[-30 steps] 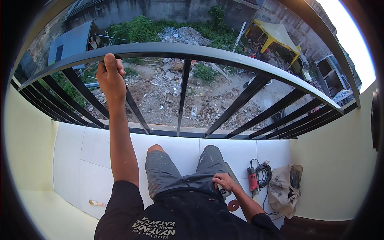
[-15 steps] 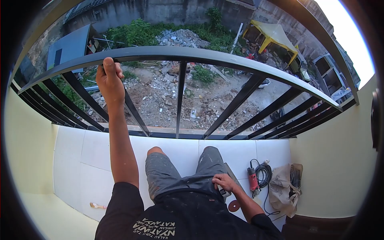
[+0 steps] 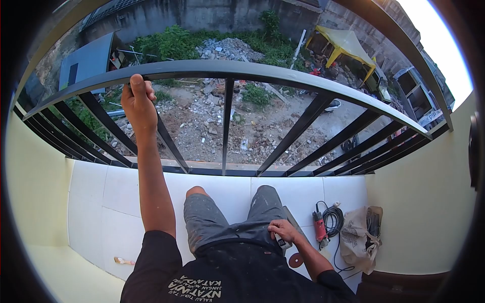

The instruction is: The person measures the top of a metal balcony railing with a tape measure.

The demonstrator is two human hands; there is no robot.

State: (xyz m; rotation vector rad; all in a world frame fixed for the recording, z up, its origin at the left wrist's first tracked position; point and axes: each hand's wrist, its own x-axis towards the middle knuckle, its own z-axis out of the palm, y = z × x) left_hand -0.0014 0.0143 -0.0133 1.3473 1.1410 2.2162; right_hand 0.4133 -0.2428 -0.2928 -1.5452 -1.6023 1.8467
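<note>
My left hand [image 3: 140, 103] is closed on the dark metal balcony railing [image 3: 202, 67], left of its middle, with the thumb lying on the top bar. Dark uprights run down from that bar on both sides of my wrist. Low at my right hip, my right hand [image 3: 284, 231] is curled around a small pale object [image 3: 281, 242] with a dark end; its kind cannot be made out. The hand rests against my grey shorts [image 3: 262, 214]. A grey flat strip [image 3: 291, 218] shows beyond the thigh, partly hidden.
On the white tiled floor [image 3: 126, 187], a red angle grinder [image 3: 320, 227] with a coiled black cord [image 3: 333, 221] lies at right. Beside it are a beige sack [image 3: 356, 237] and a reddish disc [image 3: 296, 260]. A paintbrush [image 3: 124, 261] lies at left. Rubble [image 3: 202, 126] covers the ground below.
</note>
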